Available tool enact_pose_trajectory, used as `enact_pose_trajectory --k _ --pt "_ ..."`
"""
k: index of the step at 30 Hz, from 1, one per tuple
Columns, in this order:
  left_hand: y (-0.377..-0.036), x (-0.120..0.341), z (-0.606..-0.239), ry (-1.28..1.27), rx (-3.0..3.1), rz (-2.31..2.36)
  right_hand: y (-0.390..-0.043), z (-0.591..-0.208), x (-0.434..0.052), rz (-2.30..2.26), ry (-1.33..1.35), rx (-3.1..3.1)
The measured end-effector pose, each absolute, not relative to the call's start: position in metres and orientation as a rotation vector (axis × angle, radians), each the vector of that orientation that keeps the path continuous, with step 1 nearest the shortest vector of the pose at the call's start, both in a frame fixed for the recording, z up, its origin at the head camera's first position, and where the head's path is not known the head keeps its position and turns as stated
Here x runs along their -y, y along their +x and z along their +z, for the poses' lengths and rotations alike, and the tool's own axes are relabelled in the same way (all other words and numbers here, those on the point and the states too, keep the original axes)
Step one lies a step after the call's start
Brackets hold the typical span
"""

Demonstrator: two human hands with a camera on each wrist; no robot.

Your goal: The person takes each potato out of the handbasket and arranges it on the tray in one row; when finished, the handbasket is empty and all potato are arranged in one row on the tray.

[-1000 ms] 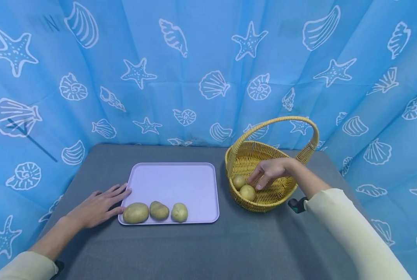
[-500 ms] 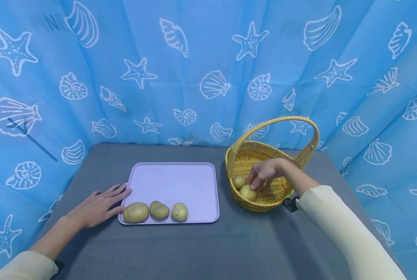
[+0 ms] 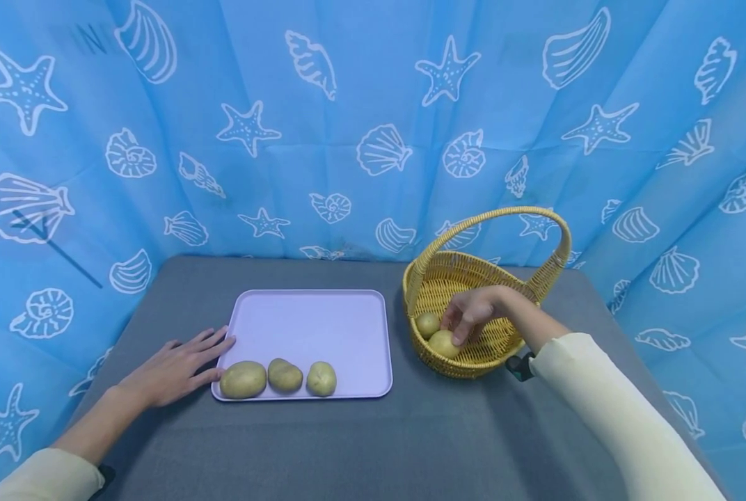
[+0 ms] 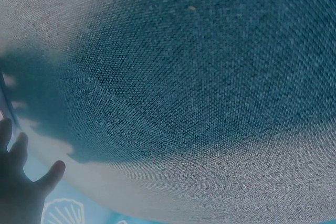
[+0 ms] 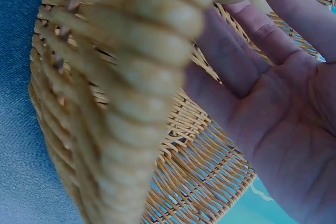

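Observation:
Inside the yellow wicker basket [image 3: 463, 372] my right hand [image 3: 476, 309] grips a round potato [image 3: 442, 344], thumb on its near side. A second potato [image 3: 427, 324] lies just behind it against the basket's left wall. In the right wrist view, the hand [image 5: 283, 98] reaches in past the large blurred basket rim [image 5: 152, 72]. My left hand [image 3: 175, 369] rests at the left edge of the lilac tray [image 3: 348, 327], fingers straight. Along the tray's front lie a large oval potato [image 3: 243, 380], a knobbly potato [image 3: 284, 376] and a rounder potato [image 3: 321, 379].
The basket's tall arched handle [image 3: 492, 217] rises over the right hand and forearm. A grey cloth [image 3: 373, 445] covers the table. Behind and beside it hangs a blue curtain [image 3: 348, 90] printed with shells and starfish.
The right hand has moved left and down onto the front potato in the basket, and its fingers have closed around it. The left hand and the tray have stayed put.

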State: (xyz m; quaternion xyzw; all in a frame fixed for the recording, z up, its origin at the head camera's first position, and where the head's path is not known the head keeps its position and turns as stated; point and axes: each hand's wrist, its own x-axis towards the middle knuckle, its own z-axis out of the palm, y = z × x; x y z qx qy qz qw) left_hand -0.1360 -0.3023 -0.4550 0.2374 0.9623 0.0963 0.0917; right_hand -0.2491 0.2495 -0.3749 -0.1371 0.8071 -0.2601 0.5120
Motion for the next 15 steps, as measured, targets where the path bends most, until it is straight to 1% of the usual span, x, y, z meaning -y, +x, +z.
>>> enact_pose_trajectory --k 15 --pt "-0.1362 0.3035 -0.4566 0.715 -2.859 0.283 -0.2456 -0.3676 -0.2455 -0.519 -0.666 -2.006"
